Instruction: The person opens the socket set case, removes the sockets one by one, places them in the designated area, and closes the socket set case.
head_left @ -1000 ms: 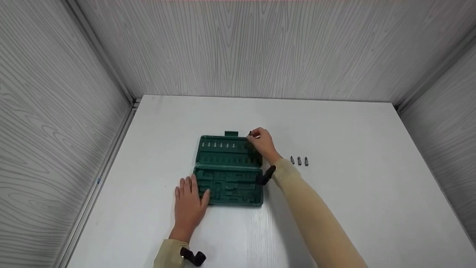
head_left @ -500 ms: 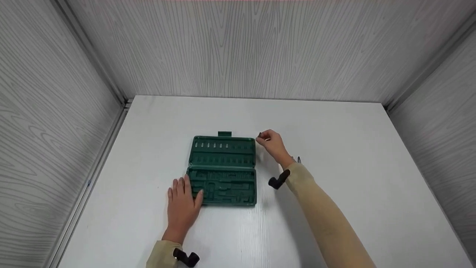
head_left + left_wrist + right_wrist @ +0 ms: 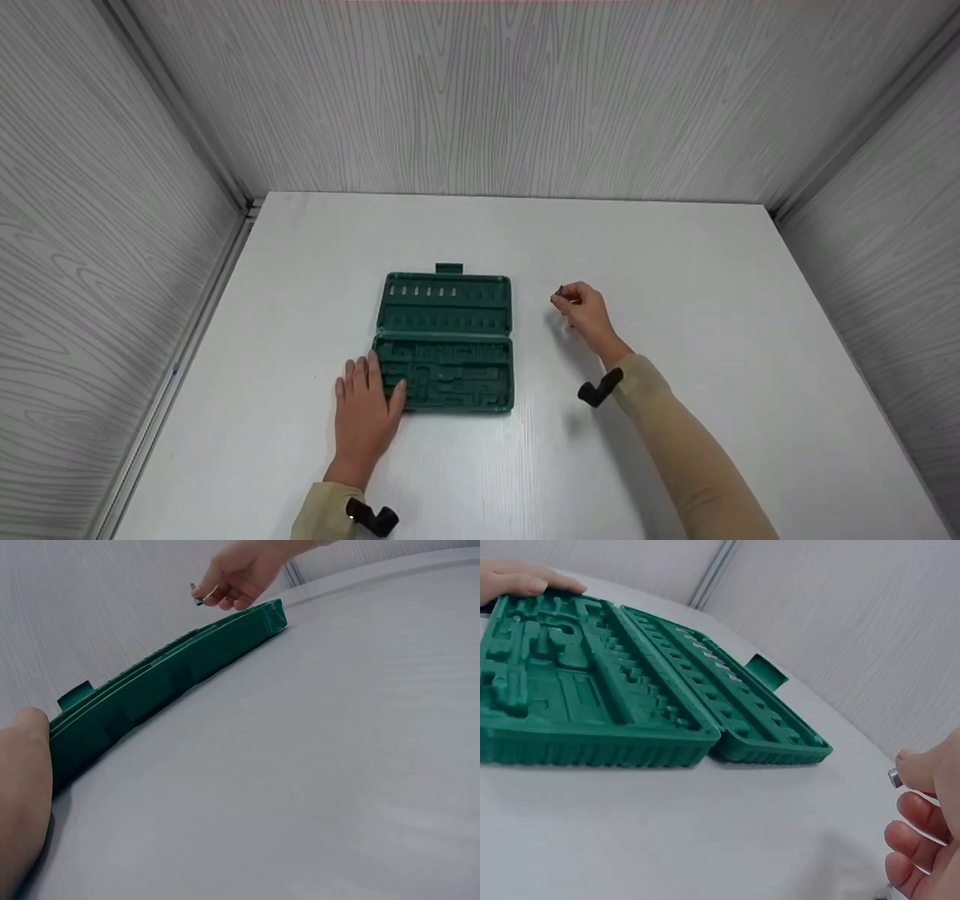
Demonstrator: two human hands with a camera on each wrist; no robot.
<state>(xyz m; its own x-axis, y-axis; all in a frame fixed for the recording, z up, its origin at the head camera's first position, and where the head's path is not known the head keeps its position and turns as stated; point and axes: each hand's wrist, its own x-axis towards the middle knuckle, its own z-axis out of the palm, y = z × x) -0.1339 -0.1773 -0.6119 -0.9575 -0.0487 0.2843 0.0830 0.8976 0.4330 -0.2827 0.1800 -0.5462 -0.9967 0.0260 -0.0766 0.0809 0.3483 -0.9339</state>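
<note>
You've got the small, silvery, cylindrical metal bit (image 3: 895,778) pinched between fingertips of your right hand (image 3: 590,316), up in the air just right of the open dark-green plastic case (image 3: 450,307). Left hand's (image 3: 364,421) straight-fingered along the case's near-left edge. I'd keep it there so nothing skates, and pinch snugly but lightly; something that small probably slips or rolls easily.
</note>
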